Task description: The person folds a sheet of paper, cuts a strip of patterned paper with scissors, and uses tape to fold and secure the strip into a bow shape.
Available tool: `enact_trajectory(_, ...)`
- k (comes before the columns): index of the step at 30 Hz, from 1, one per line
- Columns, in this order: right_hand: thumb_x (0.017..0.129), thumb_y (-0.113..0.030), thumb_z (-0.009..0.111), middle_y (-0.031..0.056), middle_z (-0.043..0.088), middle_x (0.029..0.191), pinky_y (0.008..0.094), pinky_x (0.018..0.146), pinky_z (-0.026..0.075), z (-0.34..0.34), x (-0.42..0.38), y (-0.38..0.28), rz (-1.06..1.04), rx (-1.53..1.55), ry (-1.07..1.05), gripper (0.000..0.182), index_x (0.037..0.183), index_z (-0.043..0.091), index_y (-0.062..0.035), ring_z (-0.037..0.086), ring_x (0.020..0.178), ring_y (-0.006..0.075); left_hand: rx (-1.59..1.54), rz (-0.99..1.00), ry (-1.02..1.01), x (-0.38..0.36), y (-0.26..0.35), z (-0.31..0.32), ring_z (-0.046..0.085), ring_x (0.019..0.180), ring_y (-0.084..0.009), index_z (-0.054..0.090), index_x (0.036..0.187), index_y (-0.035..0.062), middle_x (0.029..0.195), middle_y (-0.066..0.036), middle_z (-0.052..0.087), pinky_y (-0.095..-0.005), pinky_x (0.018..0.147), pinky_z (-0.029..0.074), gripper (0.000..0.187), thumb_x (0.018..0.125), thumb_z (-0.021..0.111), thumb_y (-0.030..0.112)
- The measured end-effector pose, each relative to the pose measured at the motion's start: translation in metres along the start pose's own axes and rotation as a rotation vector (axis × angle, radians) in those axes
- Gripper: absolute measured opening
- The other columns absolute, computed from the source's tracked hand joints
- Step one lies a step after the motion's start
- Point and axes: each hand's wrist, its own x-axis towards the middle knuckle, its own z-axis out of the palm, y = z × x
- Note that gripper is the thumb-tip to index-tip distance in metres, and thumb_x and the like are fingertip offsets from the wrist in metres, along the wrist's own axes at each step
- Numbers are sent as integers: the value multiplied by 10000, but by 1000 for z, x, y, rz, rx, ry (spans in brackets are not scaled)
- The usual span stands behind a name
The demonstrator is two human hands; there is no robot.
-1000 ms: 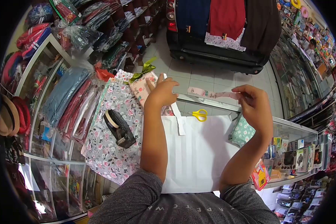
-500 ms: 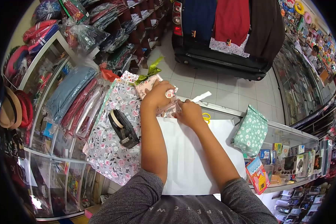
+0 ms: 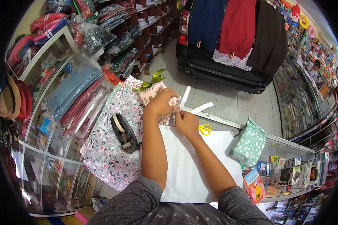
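Note:
My left hand (image 3: 164, 102) is closed over a small floral-wrapped package (image 3: 145, 98), its fingers curled across the top. A green ribbon (image 3: 151, 81) lies at the package's far end. Beside it, my right hand (image 3: 187, 123) pinches at the package's near right edge; what is between the fingertips is too small to make out. A white strip (image 3: 185, 96) sticks up by the package, and another white strip (image 3: 202, 108) lies just beyond my right hand. Yellow scissors (image 3: 204, 129) rest to the right of that hand, partly over the white paper sheet (image 3: 187, 161).
A black tape dispenser (image 3: 124, 134) sits on grey rose-patterned paper (image 3: 105, 161) at left. On the right are a green daisy-patterned package (image 3: 250, 144) and a glass counter (image 3: 289, 150) with boxes. Bagged clothes (image 3: 73, 93) lie at left; a car (image 3: 221, 75) stands beyond.
A second white strip now shows upright by the package. My right hand has drawn slightly back and left, and more of the scissors is visible. The view has shifted a little.

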Motion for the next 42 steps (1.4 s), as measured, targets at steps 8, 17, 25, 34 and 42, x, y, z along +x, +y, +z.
enact_trajectory(8,904,-274,558,174,686,688,441,676,529,0,4,3,178,164,-93,320,823,743,-26,676,654,358,2,64,19,2,-4,-2,509,1239,-283,679,1158,73,1297,-131,557,-362,1053,412,418,777,781,210)
enact_trajectory(17,791,-162,611,194,719,837,389,758,554,10,4,18,87,278,23,302,1029,742,-30,713,789,330,-133,158,155,-2,-12,-11,542,1178,-296,629,1160,21,1215,-142,593,-353,1036,413,382,808,735,123)
enact_trajectory(25,785,-181,652,143,724,816,399,726,551,6,-4,2,16,185,-134,220,953,767,-97,700,764,308,-172,136,100,-6,-10,-15,540,1191,-280,620,1179,26,1232,-132,587,-337,1044,405,401,803,731,108)
enact_trajectory(34,762,-250,719,155,708,757,394,684,552,-18,3,9,-70,-4,-127,253,924,742,-57,697,723,323,-14,4,-100,-3,8,-4,470,1300,-284,623,1234,56,1363,-134,514,-336,1097,377,487,770,742,139)
enact_trajectory(42,834,-28,624,111,714,828,257,719,521,-133,21,15,-58,324,-483,255,1070,709,15,670,787,122,-66,-71,-133,1,-8,-1,358,1393,-234,592,1298,132,1414,-24,496,-566,1123,277,519,813,719,268)
